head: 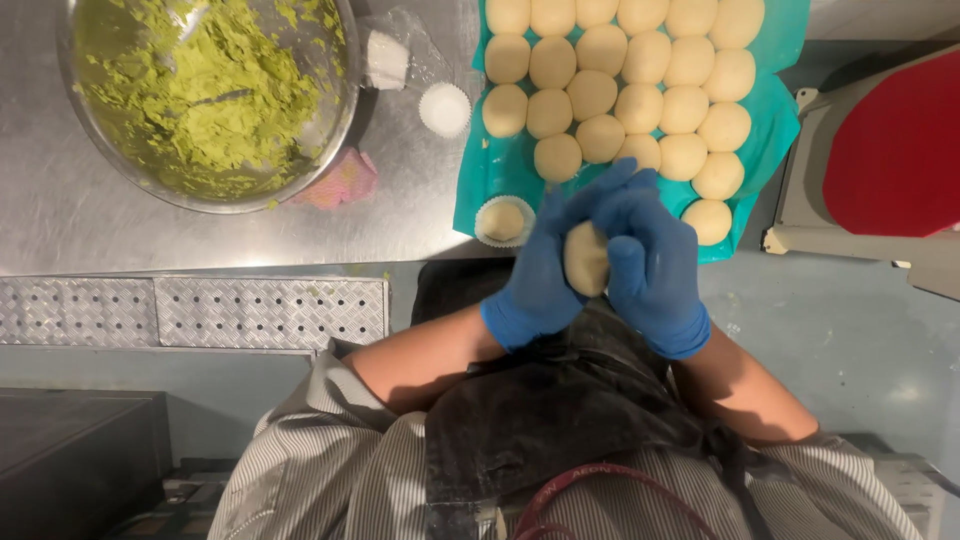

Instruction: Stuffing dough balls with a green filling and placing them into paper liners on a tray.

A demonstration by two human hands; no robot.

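- Nearest the camera, the person's striped shirt [300, 470] and dark apron [560, 410] are filling the bottom of the head view, with both bare forearms reaching up toward twelve o'clock.
- The dough ball [586, 258] is showing as a pale cream, smooth, rounded lump with a matte surface; only a narrow oval of it is peeking out between the gloves.
- The left hand [540, 265], in a blue glove, is cupping the dough ball from its nine o'clock side, fingers stretching up past it toward one o'clock.
- The right hand [655, 265], also blue-gloved, is curling around the same ball from three o'clock, its fingers wrapping over the top; both hands are grasping the ball together, pressed close.
- The ball is sitting between the two palms, held just off the near edge of the steel counter [60, 210], above the apron.
- At twelve o'clock from the hands, rows of similar dough balls [620, 90] are lying packed together on a teal sheet [480, 170].
- At ten o'clock, just beside the left glove, a white paper cup [503, 220] is holding a small pale piece.
- Farther toward ten o'clock, another empty paper cup [444, 108] is standing on the counter.
- At the far ten o'clock corner, a metal bowl [345, 110] is holding crumbly green paste [200, 95].
- At two o'clock, a red board [900, 150] is resting on a grey stand.
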